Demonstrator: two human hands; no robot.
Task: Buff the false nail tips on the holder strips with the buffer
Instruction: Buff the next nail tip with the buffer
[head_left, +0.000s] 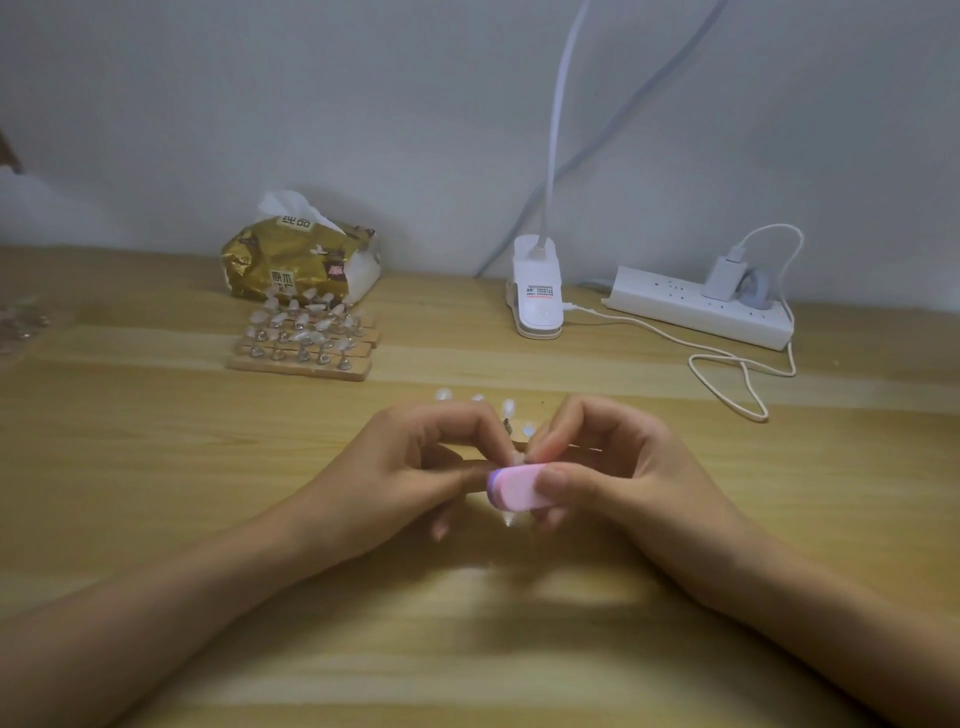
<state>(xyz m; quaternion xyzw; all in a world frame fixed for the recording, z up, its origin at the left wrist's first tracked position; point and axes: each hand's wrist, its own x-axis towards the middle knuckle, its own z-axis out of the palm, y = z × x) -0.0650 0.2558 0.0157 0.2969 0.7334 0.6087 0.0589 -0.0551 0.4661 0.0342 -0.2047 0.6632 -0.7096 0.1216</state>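
One pink buffer (517, 488), purple band at its left end, sits at centre frame, clamped between thumb & fingers of the right hand (618, 467). Its upper edge meets a small clear tip where the two hands come together; we can't tell how much of the pad touches it. The left hand (405, 467), fingers curled, grips the holder strip (574, 447), thumb & forefinger closing at that same spot just above the buffer. Most of the strip is hidden behind the knuckles. Several false nail tips (508, 408) on short stalks rise just above the hands, approx. mid-frame. Both forearms run in from the bottom corners, over a light wooden table (156, 467).

Further up, left of centre, we see more strips (304, 358) lying side by side, each w/ its own row of tips. Just behind them, against the wall, lies a gold tissue pack (291, 260) w/ a white sheet poking out the top. Right of centre stands a white clip lamp base (537, 306), its neck rising out of frame. At upper right, a white power strip (696, 309) carries a charger (722, 278); a white cable (737, 379) loops across the tabletop betw. it & the lamp base.
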